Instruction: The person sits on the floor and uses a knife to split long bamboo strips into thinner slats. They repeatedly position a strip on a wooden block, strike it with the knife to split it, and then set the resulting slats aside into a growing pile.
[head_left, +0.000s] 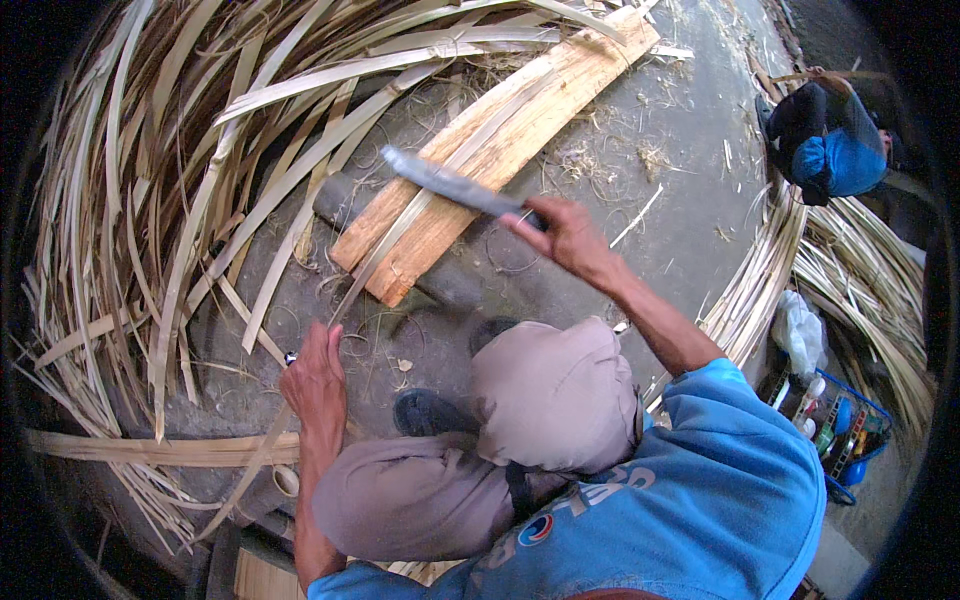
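A long wooden plank (560, 110) lies slanted in front of me, its near end raised on a dark block (340, 200). Along its top runs a thin pale strip (380, 250), probably split bamboo or cane. My left hand (318, 375) is closed around the strip's near end, and the tail hangs down beside my forearm. In my right hand (568, 236) is a large knife (445, 185), its broad blade lying across the strip and plank, slightly smeared by motion. The handle is mostly hidden by my fingers.
A big heap of pale strips (150, 180) fills the left side. More bundled strips (860, 280) lie at right, near a white plastic bag (799, 335) and a blue-rimmed basket (850, 430). A person in blue (840, 150) sits at far right. Shavings (655, 160) litter the floor.
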